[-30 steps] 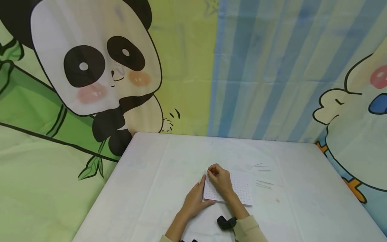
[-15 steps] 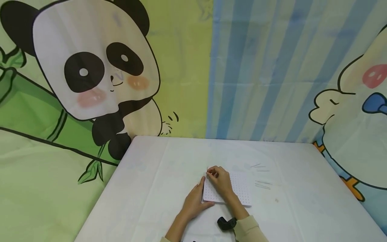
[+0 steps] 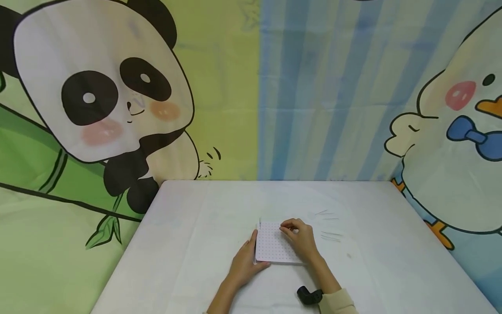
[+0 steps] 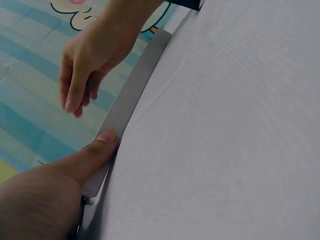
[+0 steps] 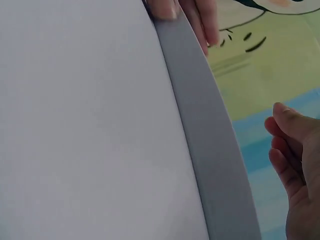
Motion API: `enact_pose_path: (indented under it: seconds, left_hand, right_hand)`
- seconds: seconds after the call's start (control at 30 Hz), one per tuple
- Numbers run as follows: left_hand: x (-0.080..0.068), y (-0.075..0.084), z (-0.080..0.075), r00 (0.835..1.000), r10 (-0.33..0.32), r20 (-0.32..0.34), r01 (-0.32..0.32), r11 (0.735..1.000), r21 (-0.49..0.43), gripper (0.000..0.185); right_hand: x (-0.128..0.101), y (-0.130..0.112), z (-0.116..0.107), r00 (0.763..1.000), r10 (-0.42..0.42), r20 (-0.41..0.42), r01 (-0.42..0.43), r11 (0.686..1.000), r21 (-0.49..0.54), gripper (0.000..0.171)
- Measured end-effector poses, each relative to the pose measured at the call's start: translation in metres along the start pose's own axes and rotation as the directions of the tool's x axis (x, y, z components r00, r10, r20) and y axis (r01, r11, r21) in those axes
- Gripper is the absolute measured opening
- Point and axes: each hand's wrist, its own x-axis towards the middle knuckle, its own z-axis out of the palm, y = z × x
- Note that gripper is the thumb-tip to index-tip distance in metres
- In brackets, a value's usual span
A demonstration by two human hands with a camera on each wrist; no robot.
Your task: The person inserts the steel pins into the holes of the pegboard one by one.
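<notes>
Thin pins [image 3: 331, 236] too small to count, board's [image 3: 274, 244] right part hidden under right hand [image 3: 302, 237]

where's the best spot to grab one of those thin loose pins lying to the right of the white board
Likely at mid-length, from above, with thumb and forefinger: the loose pins lie flat on the table, spaced apart, right of the pegboard, so only their top side is free.

Pegboard [image 3: 274, 244] on table [image 3: 188, 244], needles [image 3: 331, 235] right
</notes>
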Motion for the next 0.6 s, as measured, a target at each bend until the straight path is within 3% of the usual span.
enact_pose_path:
  seconds: [0.17,0.33,0.43,0.6]
  left_hand:
    - [0.000,0.001,-0.002,1.000,-0.010,-0.002,0.010,1.000,-0.008,0.104]
    - [0.000,0.001,-0.003,1.000,-0.005,-0.016,0.005,1.000,0.002,0.105]
    - [0.000,0.001,-0.003,1.000,0.004,-0.020,-0.004,1.000,0.003,0.105]
    - [0.001,0.004,-0.001,1.000,0.001,-0.012,-0.001,1.000,-0.008,0.104]
  right_hand:
    - [-0.004,0.021,-0.048,0.994,-0.022,-0.105,0.012,0.996,-0.090,0.011]
    - [-0.017,0.043,-0.089,0.988,0.014,-0.155,-0.043,0.982,-0.183,0.012]
    - [-0.026,0.052,-0.104,0.986,0.079,-0.148,-0.113,0.966,-0.233,0.010]
    - [-0.037,0.061,-0.117,0.971,0.229,-0.070,-0.240,0.923,-0.300,0.006]
